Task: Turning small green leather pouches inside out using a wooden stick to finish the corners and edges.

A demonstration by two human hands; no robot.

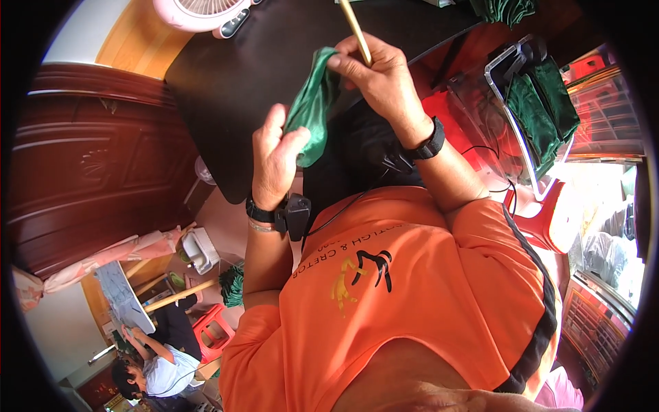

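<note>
A shiny green fabric piece [312, 106] stretches between my hands above the black table [226, 82]. My left hand [274, 154] grips its lower end, thumb over the cloth. My right hand [381, 82] pinches the upper end and also holds a slim pale yellow stick [353, 27] that points toward the top of the view. Both wrists wear black straps, with a small black device on the left one.
A pink fan [189, 10] sits at top left. A clear bin [491, 75] of green cloth stands by red stools on the right. More green cloth [504, 10] lies top right. A co-worker [168, 371] works at a small table lower left, near a dark wooden panel [89, 158].
</note>
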